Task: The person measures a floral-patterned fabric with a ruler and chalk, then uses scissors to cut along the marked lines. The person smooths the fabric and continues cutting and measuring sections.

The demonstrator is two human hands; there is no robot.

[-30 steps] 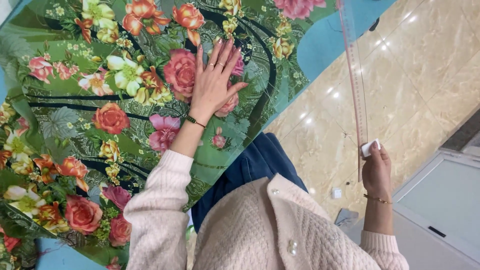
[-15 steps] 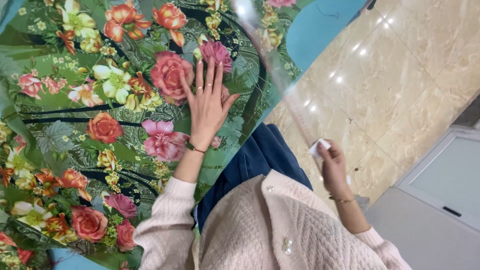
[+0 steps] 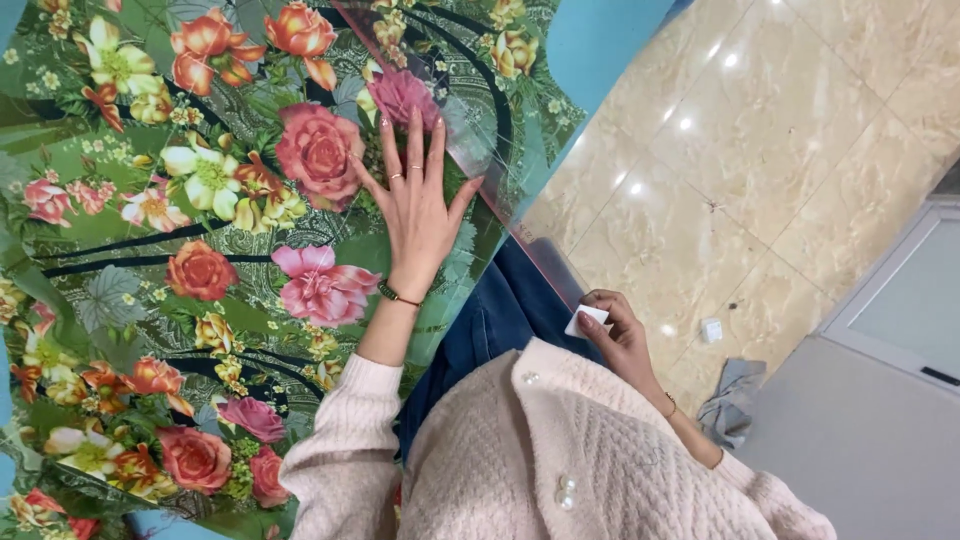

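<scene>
The left hand (image 3: 415, 215) lies flat, palm down and fingers spread, on a green floral fabric (image 3: 200, 250) printed with pink, orange and cream flowers; its grip is loose and unclenched, closed on nothing, simply pressing the cloth. The fabric covers the turquoise surface (image 3: 600, 40), which shows bare only near the top of the view and in slivers at the left and bottom edges. A long clear ruler (image 3: 480, 170) lies slantwise across the cloth, its edge just beside the thumb of the left hand and its lower end running off the cloth's edge toward the right hand (image 3: 615, 335). That right hand is held close to the body, over the blue jeans (image 3: 500, 320), its grip pinched around a small white piece of chalk (image 3: 586, 319) that sits near the ruler's lower end. Below the surface lies a glossy beige tiled floor (image 3: 760, 150), with a crumpled grey cloth (image 3: 735, 395) on it.
</scene>
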